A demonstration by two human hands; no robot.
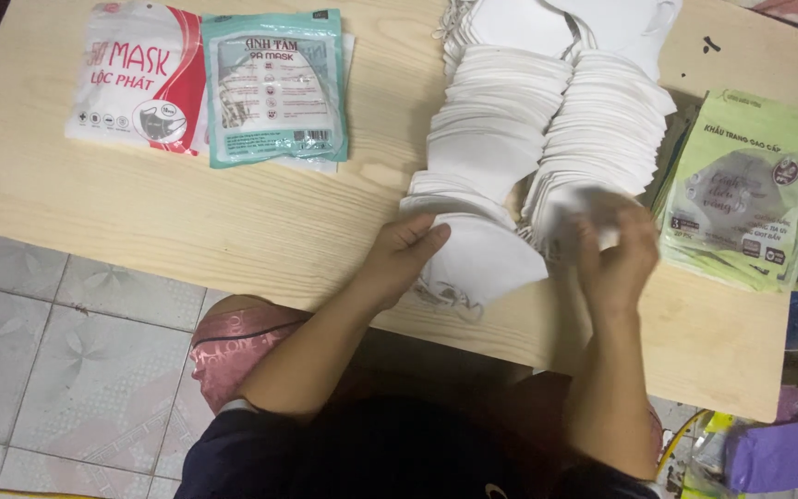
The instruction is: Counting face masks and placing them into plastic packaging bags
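Observation:
Two long fanned rows of white face masks [547, 120] lie across the pale wooden table [233, 222]. My left hand [401, 254] rests on the nearest mask of the left row [482, 263], fingers curled at its edge. My right hand [613, 259] is blurred at the near end of the right row, fingers closed on a white mask [576, 211] there. A stack of light green mask pouches [745, 189] sits just right of my right hand.
Two mask packets lie at the table's far left: a red and white packet [136, 74] and a teal packet [274, 88]. A pink cushioned stool [233, 351] stands below the table edge on the tiled floor [66, 370]. Purple items [778, 453] lie at lower right.

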